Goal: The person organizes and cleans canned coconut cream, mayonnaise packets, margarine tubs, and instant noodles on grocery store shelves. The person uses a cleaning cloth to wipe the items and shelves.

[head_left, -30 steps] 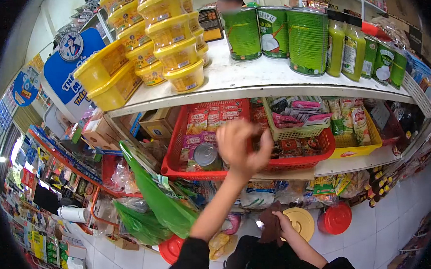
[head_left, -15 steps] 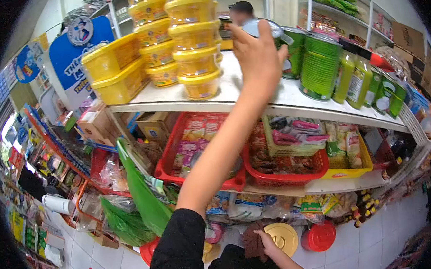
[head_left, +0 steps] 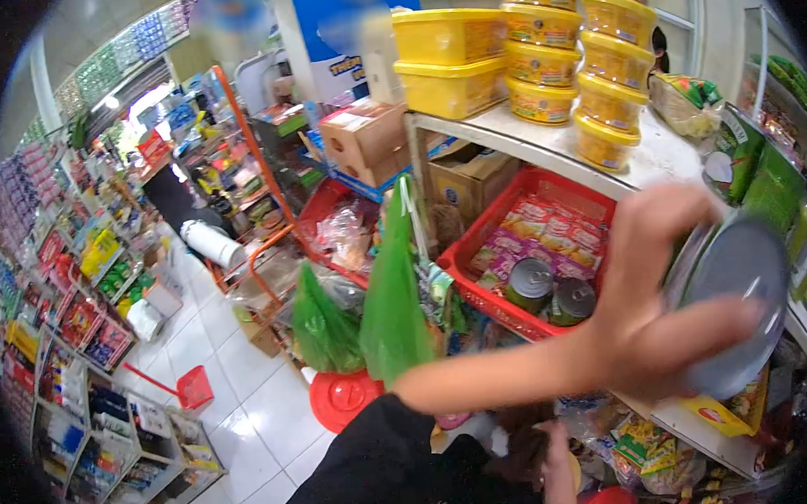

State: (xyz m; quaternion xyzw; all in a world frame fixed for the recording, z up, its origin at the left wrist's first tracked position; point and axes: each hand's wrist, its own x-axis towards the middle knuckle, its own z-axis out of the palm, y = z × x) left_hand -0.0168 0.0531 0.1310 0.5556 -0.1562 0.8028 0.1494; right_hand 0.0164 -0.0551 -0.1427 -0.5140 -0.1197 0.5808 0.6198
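Observation:
My left hand [head_left: 640,317], blurred by motion, grips a large can [head_left: 748,298] whose grey metal end faces me, in front of the shelf's right part. Low in the view, my right hand [head_left: 556,468] is closed around a brown cloth [head_left: 521,447] near my body. Behind and above the left hand, stacked yellow tubs [head_left: 610,100] stand on the white shelf top [head_left: 497,119]. Green cans [head_left: 774,182] are to the right of the held can. Under the shelf top, a red basket [head_left: 464,272] contains packets and two smaller cans [head_left: 531,282].
Green plastic bags [head_left: 393,307] hang left of the red basket, above a red lid [head_left: 343,401]. A red dustpan [head_left: 193,388] lies on the tiled floor [head_left: 247,406]. Goods racks [head_left: 112,441] stand at the left. Part of a person [head_left: 659,49] shows behind the tubs.
The view has turned left, so the shelf appears farther right. My left hand has come down from above the shelf top with the can, now nearer the camera. The cloth is still in my right hand.

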